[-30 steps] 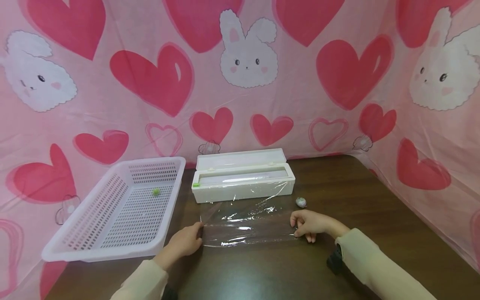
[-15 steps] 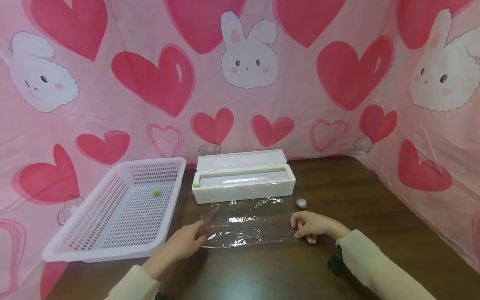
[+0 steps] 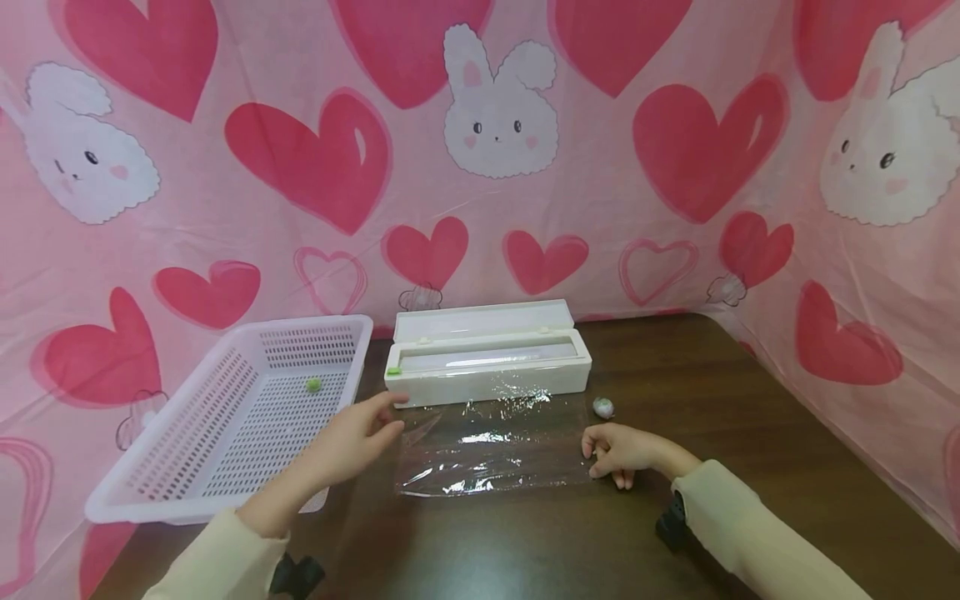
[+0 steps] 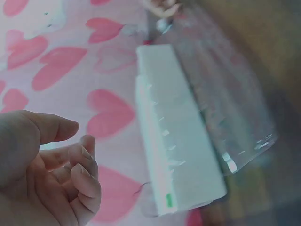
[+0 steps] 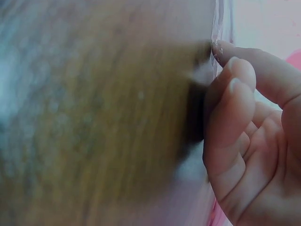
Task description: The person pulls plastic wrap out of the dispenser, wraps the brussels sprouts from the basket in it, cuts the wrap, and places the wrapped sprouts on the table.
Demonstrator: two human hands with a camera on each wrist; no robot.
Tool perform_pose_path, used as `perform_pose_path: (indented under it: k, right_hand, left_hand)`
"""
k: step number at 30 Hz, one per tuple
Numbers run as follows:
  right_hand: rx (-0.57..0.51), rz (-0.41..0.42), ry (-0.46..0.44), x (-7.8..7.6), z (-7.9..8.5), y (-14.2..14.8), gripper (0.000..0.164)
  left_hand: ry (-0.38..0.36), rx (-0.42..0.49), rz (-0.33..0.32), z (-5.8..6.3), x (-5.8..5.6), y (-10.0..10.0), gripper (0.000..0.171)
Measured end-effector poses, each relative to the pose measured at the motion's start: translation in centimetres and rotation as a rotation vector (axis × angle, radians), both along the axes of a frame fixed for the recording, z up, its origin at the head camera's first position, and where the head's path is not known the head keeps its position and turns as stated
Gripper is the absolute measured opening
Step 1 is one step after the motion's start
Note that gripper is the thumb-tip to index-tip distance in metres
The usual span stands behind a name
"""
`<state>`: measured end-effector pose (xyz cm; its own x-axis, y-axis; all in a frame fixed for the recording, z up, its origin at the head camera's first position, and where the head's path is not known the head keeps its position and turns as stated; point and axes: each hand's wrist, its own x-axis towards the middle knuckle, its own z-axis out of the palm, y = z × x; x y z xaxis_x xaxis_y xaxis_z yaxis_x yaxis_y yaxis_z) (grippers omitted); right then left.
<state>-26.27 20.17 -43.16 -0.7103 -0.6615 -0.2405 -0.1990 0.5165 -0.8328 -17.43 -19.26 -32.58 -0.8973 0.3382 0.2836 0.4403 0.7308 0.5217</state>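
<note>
A sheet of clear plastic wrap (image 3: pixel 487 450) runs from a white wrap dispenser box (image 3: pixel 487 385) with its lid raised, toward the near side of the table. At the sheet's right edge my right hand (image 3: pixel 622 450) holds the film with curled fingers; the right wrist view shows the film's edge at the thumb (image 5: pixel 225 49). My left hand (image 3: pixel 352 442) is off the sheet, near the box's front left corner, its fingers loosely bent around nothing. The left wrist view shows that hand (image 4: pixel 56 165) beside the box, apart from it.
At the left stands a white perforated basket (image 3: pixel 347 400) with a small green ball-like item (image 3: pixel 313 384) inside. A small pale, shiny round item (image 3: pixel 603 407) lies just beyond my right hand. A pink patterned cloth (image 3: pixel 600 183) hangs behind the brown table (image 3: pixel 525 550).
My left hand has let go of the wrap's near left corner and moved up and left toward the box. The film's left side has sunk down. My right hand stays put.
</note>
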Motion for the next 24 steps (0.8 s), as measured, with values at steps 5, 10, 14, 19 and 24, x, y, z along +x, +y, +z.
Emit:
perform_pose_path:
  k: [5,10,14,19,24]
  right_hand:
    - [0.007,0.0,0.013,-0.1,0.0,0.2,0.023]
    - [0.005,-0.004,0.008,0.0,-0.1,0.2,0.023]
    - [0.003,-0.011,-0.001,0.0,-0.1,0.2,0.023]
    - [0.003,-0.017,-0.01,0.0,-0.3,0.1,0.023]
    - [0.004,-0.021,-0.011,-0.1,-0.2,0.0,0.024]
  left_hand:
    - [-0.007,0.107,0.019,2.6,-1.1,-0.8,0.032]
    - [-0.007,0.172,0.059,4.9,-2.0,-1.4,0.034]
    - [0.005,0.202,0.075,6.0,-2.8,-2.1,0.034]
    - [0.004,0.266,0.123,6.4,-4.3,-3.9,0.039]
    - [0.067,0.329,0.17,6.6,-5.6,-5.7,0.04]
